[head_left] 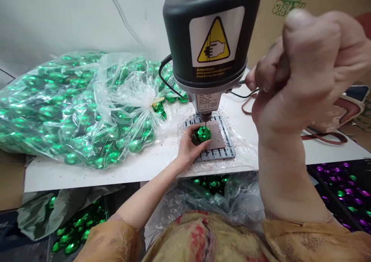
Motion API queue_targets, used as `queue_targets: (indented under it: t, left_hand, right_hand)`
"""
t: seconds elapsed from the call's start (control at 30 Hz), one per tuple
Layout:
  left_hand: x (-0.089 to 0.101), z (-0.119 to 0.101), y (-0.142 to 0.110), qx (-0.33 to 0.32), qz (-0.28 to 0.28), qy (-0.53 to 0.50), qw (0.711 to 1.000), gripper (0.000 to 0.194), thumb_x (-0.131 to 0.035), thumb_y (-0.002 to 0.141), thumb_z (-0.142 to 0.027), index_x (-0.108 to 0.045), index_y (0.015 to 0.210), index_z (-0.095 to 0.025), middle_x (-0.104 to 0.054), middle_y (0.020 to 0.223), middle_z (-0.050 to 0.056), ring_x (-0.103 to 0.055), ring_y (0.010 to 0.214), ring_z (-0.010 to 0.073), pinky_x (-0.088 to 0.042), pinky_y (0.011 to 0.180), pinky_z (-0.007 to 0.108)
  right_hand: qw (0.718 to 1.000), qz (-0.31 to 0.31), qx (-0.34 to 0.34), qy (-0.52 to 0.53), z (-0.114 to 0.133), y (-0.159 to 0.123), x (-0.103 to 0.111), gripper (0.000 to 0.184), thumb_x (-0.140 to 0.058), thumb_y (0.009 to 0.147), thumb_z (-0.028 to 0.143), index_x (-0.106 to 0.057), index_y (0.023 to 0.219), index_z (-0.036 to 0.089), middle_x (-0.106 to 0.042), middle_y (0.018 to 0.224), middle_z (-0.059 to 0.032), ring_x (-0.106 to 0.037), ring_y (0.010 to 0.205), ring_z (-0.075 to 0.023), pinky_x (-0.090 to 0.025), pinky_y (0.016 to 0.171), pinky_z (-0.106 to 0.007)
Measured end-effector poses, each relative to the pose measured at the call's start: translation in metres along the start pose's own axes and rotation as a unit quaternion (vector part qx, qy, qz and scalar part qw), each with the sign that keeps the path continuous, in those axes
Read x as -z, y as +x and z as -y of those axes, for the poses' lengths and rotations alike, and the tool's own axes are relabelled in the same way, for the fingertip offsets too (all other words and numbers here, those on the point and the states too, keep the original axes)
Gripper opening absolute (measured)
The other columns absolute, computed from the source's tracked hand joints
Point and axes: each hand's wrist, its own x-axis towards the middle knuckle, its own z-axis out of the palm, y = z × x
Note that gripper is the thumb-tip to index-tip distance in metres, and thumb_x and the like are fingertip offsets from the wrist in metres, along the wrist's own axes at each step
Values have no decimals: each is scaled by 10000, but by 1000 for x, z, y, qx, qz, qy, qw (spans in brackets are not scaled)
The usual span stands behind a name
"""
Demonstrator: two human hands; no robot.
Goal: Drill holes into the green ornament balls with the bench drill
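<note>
A shiny green faceted ball rests on a flat pad over the slotted metal base of a small drill press. Thumb and fingers of my left hand close around the ball from the left. The thin drill bit comes straight down to the ball's top; whether it has gone in I cannot tell. My right hand is raised at the right of the machine, its fingers wrapped round the press's feed lever, most of which the hand hides.
A large clear bag of green balls lies at the left of the white table. More green balls are below at left, and purple and green ones at lower right. A cardboard box and a strapped bag stand at right.
</note>
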Motion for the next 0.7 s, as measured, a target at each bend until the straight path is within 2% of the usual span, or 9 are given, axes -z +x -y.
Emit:
queue_targets:
  t: [0.1, 0.17, 0.23, 0.3, 0.37, 0.43, 0.53, 0.6, 0.7]
  left_hand:
    - [5, -14, -35, -141, -3, 45, 989, 538, -781, 802, -427, -538, 1226, -201, -662, 1050, 78, -671, 971, 214, -555, 808, 327]
    - [9, -18, -65, -273, 99, 84, 953, 549, -732, 841, -454, -520, 1270, -183, -674, 1056, 105, -679, 914, 205, -548, 736, 300]
    - [12, -17, -94, -361, 214, 181, 890, 478, -678, 894, -411, -536, 1284, -173, -683, 1116, 147, -677, 865, 201, -535, 699, 300]
    - [17, -13, -112, -389, 267, 242, 848, 432, -639, 925, -425, -567, 1280, -190, -685, 1166, 164, -666, 844, 203, -536, 700, 318]
    - [24, -8, -111, -388, 238, 212, 865, 416, -612, 933, -486, -594, 1259, -228, -697, 1138, 138, -658, 848, 208, -546, 711, 333]
    - [33, 0, -86, -339, 145, 152, 917, 316, -579, 956, -437, -618, 1208, -252, -702, 1045, 104, -655, 856, 214, -548, 724, 349]
    - [48, 19, -8, -147, 13, 129, 981, 214, -514, 952, -214, -657, 1108, -245, -676, 952, 84, -643, 903, 235, -532, 819, 388]
    - [55, 39, 55, -53, -19, 146, 988, 198, -517, 908, -156, -680, 997, -225, -652, 927, 89, -624, 948, 265, -503, 916, 429]
    - [54, 72, 135, 21, -12, 151, 988, 183, -569, 824, -77, -686, 926, -173, -660, 983, 122, -608, 1069, 326, -441, 1028, 483]
  right_hand:
    - [1000, 10, -2, -14, 1, 7, -3, 497, -622, 891, 401, -275, 572, 245, -264, 446, 72, -318, 385, -59, -234, 433, -281]
    - [1000, 15, -12, -6, 2, 5, -3, 485, -629, 871, 461, -293, 588, 254, -259, 458, 73, -314, 386, -67, -224, 436, -296]
    - [999, 18, -37, -4, 4, 3, -2, 463, -634, 870, 445, -307, 602, 256, -299, 474, 69, -327, 398, -70, -233, 447, -301]
    - [999, 12, -52, -1, 4, 2, -1, 463, -639, 872, 420, -310, 593, 252, -334, 476, 64, -329, 407, -66, -233, 455, -304]
    - [999, 13, -46, 21, 3, 2, 0, 465, -661, 859, 411, -329, 578, 247, -348, 467, 64, -329, 406, -65, -238, 443, -312]
    - [998, 7, -24, 56, -1, 2, 0, 476, -703, 831, 387, -341, 561, 237, -331, 455, 73, -318, 388, -57, -232, 410, -314]
    - [997, 4, -21, 76, -4, 1, 2, 463, -701, 838, 295, -352, 545, 212, -297, 467, 77, -320, 380, -36, -236, 386, -286]
    - [997, 3, -26, 74, -3, -1, 3, 426, -662, 854, 222, -373, 542, 206, -285, 479, 72, -318, 387, -33, -241, 394, -281]
    - [997, 8, -29, 70, 0, -2, 3, 371, -608, 863, 167, -398, 561, 215, -293, 484, 66, -335, 394, -55, -247, 404, -303]
